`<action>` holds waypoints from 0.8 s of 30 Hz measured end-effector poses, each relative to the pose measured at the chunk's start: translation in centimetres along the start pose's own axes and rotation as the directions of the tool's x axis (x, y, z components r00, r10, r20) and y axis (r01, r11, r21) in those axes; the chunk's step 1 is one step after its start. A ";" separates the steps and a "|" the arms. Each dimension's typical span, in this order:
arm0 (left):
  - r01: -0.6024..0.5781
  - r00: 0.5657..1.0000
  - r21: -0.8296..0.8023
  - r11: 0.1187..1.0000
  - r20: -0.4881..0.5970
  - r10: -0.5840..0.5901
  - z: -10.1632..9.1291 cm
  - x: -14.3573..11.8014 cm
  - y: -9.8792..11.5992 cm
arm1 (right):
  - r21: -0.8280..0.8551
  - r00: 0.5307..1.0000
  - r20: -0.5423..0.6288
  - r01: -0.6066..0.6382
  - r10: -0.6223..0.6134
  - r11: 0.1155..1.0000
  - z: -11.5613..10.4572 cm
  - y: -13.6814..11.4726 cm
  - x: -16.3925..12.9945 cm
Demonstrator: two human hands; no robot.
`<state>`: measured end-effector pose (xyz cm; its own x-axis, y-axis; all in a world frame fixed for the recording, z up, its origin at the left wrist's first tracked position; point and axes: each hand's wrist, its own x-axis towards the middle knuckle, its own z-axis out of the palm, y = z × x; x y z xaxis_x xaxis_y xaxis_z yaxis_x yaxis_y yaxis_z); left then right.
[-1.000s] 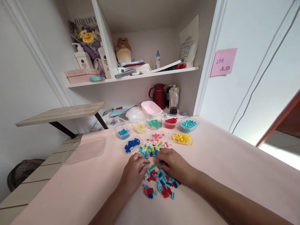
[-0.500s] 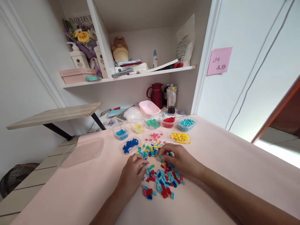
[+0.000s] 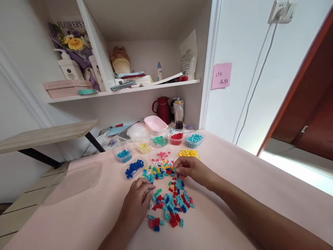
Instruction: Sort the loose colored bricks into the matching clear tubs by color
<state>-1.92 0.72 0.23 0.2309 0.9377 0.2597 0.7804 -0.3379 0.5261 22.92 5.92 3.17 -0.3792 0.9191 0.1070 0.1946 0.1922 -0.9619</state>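
Observation:
On the pink table, my right hand [image 3: 191,170] pinches a small green toy brick [image 3: 175,170] between thumb and fingertips, over the right edge of the mixed bricks [image 3: 158,170]. My left hand [image 3: 137,196] rests on the table left of the pile, its fingers loosely bent and apart from the thumb, with no brick visible in it. Between and below the hands lies a nearer spread of mostly light blue and red bricks [image 3: 170,201]. A loose green brick [image 3: 158,193] lies just right of the left fingertips.
Behind the pile stand clear tubs of dark blue [image 3: 134,169], blue [image 3: 124,155], pale yellow [image 3: 144,148], green [image 3: 159,140], red [image 3: 177,138], light blue [image 3: 194,139], pink [image 3: 161,155] and yellow bricks [image 3: 188,153]. A clear lid [image 3: 85,177] lies left. A pink box [image 3: 156,124] and red jug [image 3: 163,110] stand behind.
The camera view has turned to the right, so everything sits further left. My right hand has lifted slightly off the pile's right side with the green brick; my left hand stays beside the pile.

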 end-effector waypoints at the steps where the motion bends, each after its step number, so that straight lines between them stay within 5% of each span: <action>1: -0.001 1.000 -0.001 1.000 0.000 0.001 0.0 0.0 0.0 | 0.072 0.999 0.018 -0.028 0.027 0.997 0.2 -0.1 0.0; 8: 0.009 1.000 -0.031 0.999 -0.003 -0.009 -0.1 -0.1 0.2 | 0.173 0.998 0.014 -0.055 0.053 0.983 0.5 -0.2 -0.2; 16: -0.004 1.000 -0.031 1.000 -0.026 0.004 -0.1 0.0 0.2 | 0.037 1.000 0.026 0.000 -0.001 0.999 0.8 0.4 0.0; 20: -0.005 1.000 -0.020 1.000 -0.017 0.004 -0.1 0.1 0.0 | -0.201 0.999 -0.017 0.042 -0.047 0.979 -0.1 0.3 0.0; 24: -0.002 1.000 -0.011 1.000 -0.017 0.002 -0.1 0.1 -0.2 | -0.538 0.989 -0.106 0.033 -0.107 0.842 -1.4 -0.2 -0.1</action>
<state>-2.09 0.84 0.22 0.2227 0.9354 0.2746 0.7731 -0.3411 0.5347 24.18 6.29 3.70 -0.2995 0.9246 0.2356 0.6382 0.3777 -0.6708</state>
